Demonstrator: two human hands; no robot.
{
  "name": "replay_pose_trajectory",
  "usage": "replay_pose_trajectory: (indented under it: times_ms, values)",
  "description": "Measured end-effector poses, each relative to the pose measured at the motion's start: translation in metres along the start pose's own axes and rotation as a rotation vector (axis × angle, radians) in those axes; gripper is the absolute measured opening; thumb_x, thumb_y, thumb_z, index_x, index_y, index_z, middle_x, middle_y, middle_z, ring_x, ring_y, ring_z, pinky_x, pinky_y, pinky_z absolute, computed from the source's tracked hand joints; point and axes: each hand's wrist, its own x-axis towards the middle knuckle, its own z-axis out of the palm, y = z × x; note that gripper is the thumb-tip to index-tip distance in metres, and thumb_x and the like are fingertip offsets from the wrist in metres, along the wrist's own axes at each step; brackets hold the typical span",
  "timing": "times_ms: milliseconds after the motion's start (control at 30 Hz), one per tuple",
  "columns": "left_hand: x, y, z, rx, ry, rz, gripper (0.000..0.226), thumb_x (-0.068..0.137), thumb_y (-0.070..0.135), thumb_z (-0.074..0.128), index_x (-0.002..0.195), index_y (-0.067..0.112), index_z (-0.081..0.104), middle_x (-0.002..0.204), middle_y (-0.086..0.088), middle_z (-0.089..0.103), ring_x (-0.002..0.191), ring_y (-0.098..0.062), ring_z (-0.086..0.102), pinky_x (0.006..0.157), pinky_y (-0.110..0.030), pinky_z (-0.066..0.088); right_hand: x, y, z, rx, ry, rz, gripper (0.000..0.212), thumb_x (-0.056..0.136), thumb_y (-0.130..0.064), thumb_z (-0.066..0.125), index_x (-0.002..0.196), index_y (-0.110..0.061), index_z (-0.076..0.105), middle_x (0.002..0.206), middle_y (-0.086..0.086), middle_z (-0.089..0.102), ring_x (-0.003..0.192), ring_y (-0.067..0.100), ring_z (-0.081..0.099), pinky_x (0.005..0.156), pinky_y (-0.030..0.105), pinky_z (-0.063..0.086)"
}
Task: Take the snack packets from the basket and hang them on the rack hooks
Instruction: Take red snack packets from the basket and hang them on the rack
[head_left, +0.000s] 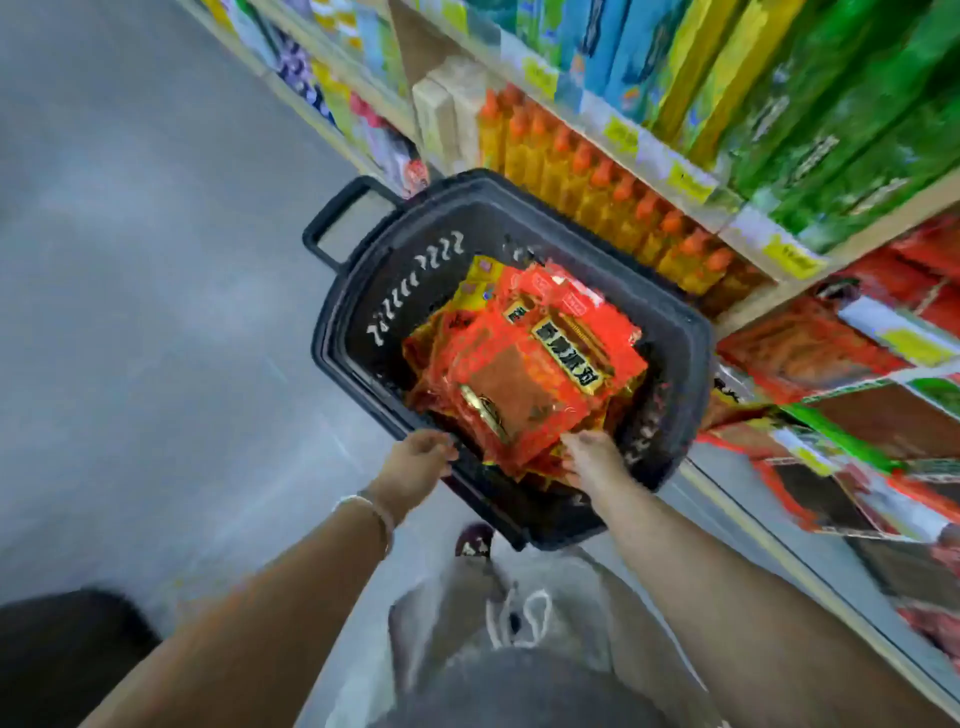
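Observation:
A black plastic basket (358, 291) stands on the grey floor in front of me, holding a pile of red and orange snack packets (524, 369). My left hand (415, 460) grips the basket's near rim with curled fingers. Inside the basket, my right hand (589, 457) reaches to the near edge of the packet pile, its fingers under the lowest packets. The rack with hanging red packets (810, 348) is on the right; its hooks are too blurred to make out.
Shelves on the right carry orange-capped bottles (613, 192) and green and blue boxes (810, 104). The basket's long handle (337, 218) sticks out at the far left. A dark object (62, 654) sits at the bottom left. Grey aisle floor (130, 312) lies to the left.

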Motion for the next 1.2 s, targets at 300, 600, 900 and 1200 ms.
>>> replay_pose_trajectory:
  times_ms: [300,600,900,1200]
  values:
    - [0.044,0.019,-0.018,0.002,-0.014,0.004,0.012,0.098,0.022,0.046,0.096,0.025,0.057,0.11,-0.003,0.065,0.102,-0.017,0.062,0.092,-0.035,0.049,0.038,-0.011,0.013,0.033,0.067,0.089,0.027,0.092,-0.031,0.059,0.106,-0.008,0.056,0.09,0.003,0.062,0.079,0.016,0.059,0.071,0.029,0.05]
    - [0.072,0.037,-0.058,0.073,-0.137,0.035,0.012,0.098,0.021,0.046,0.103,0.019,0.057,0.103,0.004,0.063,0.09,-0.008,0.06,0.064,-0.015,0.046,0.051,-0.005,0.044,0.222,0.352,0.214,0.031,0.077,-0.036,0.074,0.076,-0.01,0.059,0.083,0.008,0.063,0.082,0.029,0.061,0.082,0.045,0.054]
    - [0.086,0.045,-0.093,0.038,-0.147,0.079,0.01,0.095,0.01,0.05,0.091,0.015,0.057,0.088,-0.002,0.063,0.079,-0.014,0.061,0.056,-0.015,0.047,-0.003,-0.009,0.074,0.416,0.623,-0.185,0.012,0.088,-0.007,0.059,0.081,-0.011,0.051,0.078,0.001,0.055,0.073,0.02,0.055,0.067,0.033,0.045]
    - [0.116,0.068,-0.118,0.263,-0.167,0.128,0.062,0.087,0.055,0.055,0.133,0.013,0.049,0.134,-0.006,0.052,0.124,-0.025,0.048,0.109,-0.041,0.034,-0.031,-0.04,0.086,0.535,0.167,-0.28,0.023,0.087,-0.01,0.064,0.104,-0.026,0.063,0.1,0.001,0.071,0.096,0.022,0.068,0.086,0.04,0.054]
